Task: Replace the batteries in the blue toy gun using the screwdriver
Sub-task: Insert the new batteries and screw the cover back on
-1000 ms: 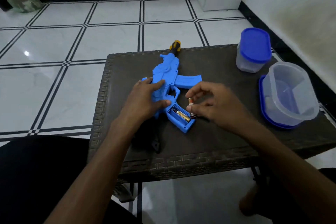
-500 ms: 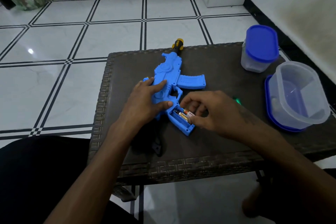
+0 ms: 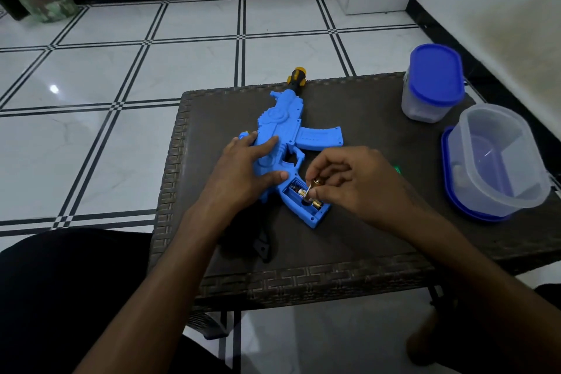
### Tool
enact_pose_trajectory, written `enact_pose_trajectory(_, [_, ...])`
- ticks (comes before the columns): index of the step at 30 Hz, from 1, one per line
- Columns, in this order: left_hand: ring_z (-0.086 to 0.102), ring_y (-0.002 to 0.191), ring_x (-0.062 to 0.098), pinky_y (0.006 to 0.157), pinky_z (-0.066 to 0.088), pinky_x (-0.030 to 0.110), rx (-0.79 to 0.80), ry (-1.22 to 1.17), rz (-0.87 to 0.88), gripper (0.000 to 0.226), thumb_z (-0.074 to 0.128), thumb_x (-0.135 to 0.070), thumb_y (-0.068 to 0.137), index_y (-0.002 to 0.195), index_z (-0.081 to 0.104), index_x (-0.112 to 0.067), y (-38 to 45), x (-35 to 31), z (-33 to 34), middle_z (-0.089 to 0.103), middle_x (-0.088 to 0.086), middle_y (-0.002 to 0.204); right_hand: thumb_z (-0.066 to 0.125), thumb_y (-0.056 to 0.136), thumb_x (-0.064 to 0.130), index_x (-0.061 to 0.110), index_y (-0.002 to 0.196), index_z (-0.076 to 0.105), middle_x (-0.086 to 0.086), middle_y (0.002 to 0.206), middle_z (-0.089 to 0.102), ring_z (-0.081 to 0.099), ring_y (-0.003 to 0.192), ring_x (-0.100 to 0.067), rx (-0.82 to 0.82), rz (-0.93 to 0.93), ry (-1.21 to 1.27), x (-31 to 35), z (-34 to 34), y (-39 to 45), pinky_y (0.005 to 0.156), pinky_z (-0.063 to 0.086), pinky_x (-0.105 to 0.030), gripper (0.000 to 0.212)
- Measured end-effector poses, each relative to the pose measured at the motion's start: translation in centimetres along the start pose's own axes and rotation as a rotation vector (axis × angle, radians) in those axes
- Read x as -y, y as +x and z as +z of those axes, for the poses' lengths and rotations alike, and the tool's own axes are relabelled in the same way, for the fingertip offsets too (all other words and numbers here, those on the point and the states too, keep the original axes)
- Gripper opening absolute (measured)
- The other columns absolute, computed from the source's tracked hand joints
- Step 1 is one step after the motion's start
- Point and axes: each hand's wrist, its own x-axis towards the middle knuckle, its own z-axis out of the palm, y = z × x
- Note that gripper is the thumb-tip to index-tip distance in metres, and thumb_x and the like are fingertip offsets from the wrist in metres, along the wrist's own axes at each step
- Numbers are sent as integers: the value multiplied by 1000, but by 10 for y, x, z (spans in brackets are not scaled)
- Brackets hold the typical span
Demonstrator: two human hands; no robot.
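Right hand point(image 3: 349, 182) now pinches a battery point(image 3: 315, 184), tilted up out of the open grip compartment it lay in half a second ago; another battery still inside. Left hand point(image 3: 243, 173), fingers flat, pins the blue toy gun point(image 3: 291, 133) mid-bench. Looks like old cells coming out; screwdriver point(image 3: 297, 76) idle at far edge.

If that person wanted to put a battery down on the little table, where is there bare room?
The widest bare patch of the table runs along its near edge, below the right hand. Another lies between the toy gun and the lidded tub. The far left corner is free too. It is crowded around the open battery bay and beside the open tub.
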Motion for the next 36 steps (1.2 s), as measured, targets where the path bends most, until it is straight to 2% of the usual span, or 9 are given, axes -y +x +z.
enact_pose_trajectory(7, [13, 148, 22, 119, 18, 44, -6, -15, -1, 73, 69, -47, 81, 145, 36, -38, 1, 2, 0, 24, 1, 158, 68, 90, 20, 25, 102, 74, 7, 87, 71, 69, 74, -8, -42, -84, -152, -3, 0, 2, 70, 59, -37, 14])
enact_pose_trajectory(10, [12, 148, 21, 119, 18, 45, 0, -17, -4, 73, 68, -47, 81, 146, 35, -38, 1, 2, 0, 24, 0, 158, 65, 92, 14, 22, 113, 69, 5, 87, 62, 69, 67, -15, 15, -67, -155, 4, -6, 2, 58, 59, -31, 22])
enact_pose_trajectory(14, [12, 148, 22, 119, 18, 46, 1, -9, -2, 73, 68, -46, 82, 146, 34, -38, 1, 0, 0, 23, 2, 158, 80, 77, 14, 17, 96, 56, 2, 72, 63, 63, 58, -10, 31, -72, -229, 9, -3, -1, 55, 53, -26, 31])
enact_pose_trajectory(17, [12, 148, 22, 119, 18, 45, 4, 2, -2, 73, 68, -46, 82, 146, 34, -38, 0, 0, 0, 23, 1, 158, 81, 76, 19, 20, 81, 63, 11, 74, 64, 61, 67, -3, 67, -59, -405, 9, 5, 3, 65, 52, -24, 19])
enact_pose_trajectory(21, [13, 147, 22, 119, 18, 43, 5, 7, -3, 73, 67, -46, 82, 146, 34, -39, -1, 0, -1, 23, 1, 158, 75, 83, 19, 21, 90, 73, 12, 86, 67, 64, 84, -3, 201, -20, -454, 14, 6, 6, 75, 50, -19, 8])
enact_pose_trajectory(27, [11, 148, 22, 119, 17, 45, 14, 7, -12, 73, 67, -46, 82, 146, 33, -39, -1, -1, -1, 22, 0, 159, 67, 87, 5, 19, 109, 73, 4, 101, 73, 67, 90, -4, 339, -41, -497, 14, 0, 12, 84, 55, -25, 27])
enact_pose_trajectory(31, [12, 148, 23, 119, 18, 44, 10, -2, 1, 72, 67, -45, 83, 146, 33, -38, -1, 0, -1, 23, 2, 158, 65, 84, 1, 17, 93, 63, 5, 82, 72, 68, 74, -2, 318, -73, -489, 13, 6, 15, 73, 53, -21, 19])
enact_pose_trajectory(33, [12, 148, 23, 119, 18, 44, 3, -5, 6, 71, 67, -44, 83, 146, 34, -37, -2, 0, -1, 24, 3, 158, 65, 85, 6, 18, 88, 57, 9, 77, 70, 63, 71, 1, 300, -115, -501, 12, 9, 18, 69, 49, -23, 15])
enact_pose_trajectory(36, [10, 148, 22, 119, 16, 42, 9, -9, -3, 72, 67, -45, 83, 146, 33, -38, -2, 0, -1, 22, 1, 159, 71, 83, 22, 23, 88, 63, 17, 76, 67, 49, 74, 5, 299, -176, -576, 4, 7, 24, 66, 37, -19, 10])
